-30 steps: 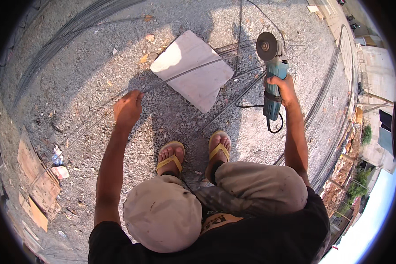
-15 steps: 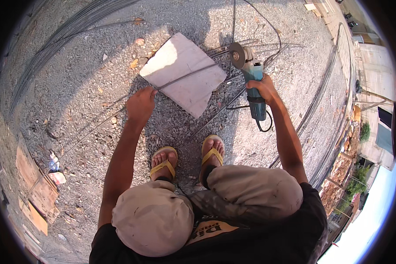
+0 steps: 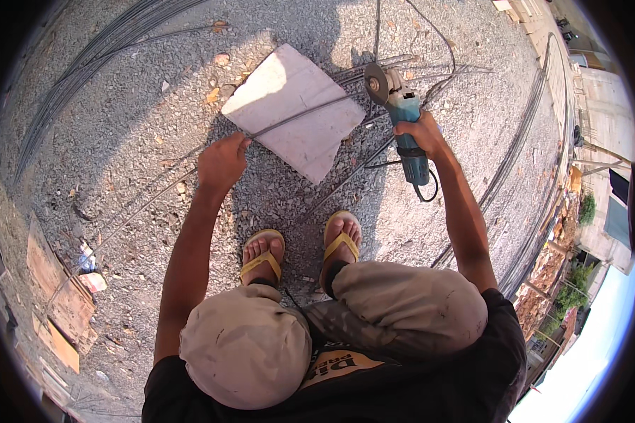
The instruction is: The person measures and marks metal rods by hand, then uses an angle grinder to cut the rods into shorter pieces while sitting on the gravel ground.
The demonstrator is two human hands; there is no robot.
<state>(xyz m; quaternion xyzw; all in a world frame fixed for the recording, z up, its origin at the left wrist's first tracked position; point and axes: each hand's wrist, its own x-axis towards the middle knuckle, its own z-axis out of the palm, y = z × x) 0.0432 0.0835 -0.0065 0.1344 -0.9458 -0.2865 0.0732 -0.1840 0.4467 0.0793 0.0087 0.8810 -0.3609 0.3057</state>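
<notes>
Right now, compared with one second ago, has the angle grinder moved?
Yes: judged against the pale slab on the ground, the angle grinder in the right hand has moved left, toward it.

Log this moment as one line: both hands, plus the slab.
left hand: gripping rod | right hand: holding grinder | slab: on gravel, rod crossing over it

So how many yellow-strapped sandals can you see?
2. The left sandal is on the left foot, the right sandal on the right foot. Both are on the gravel, nearer the person's body than the pale slab. No others show.
</notes>
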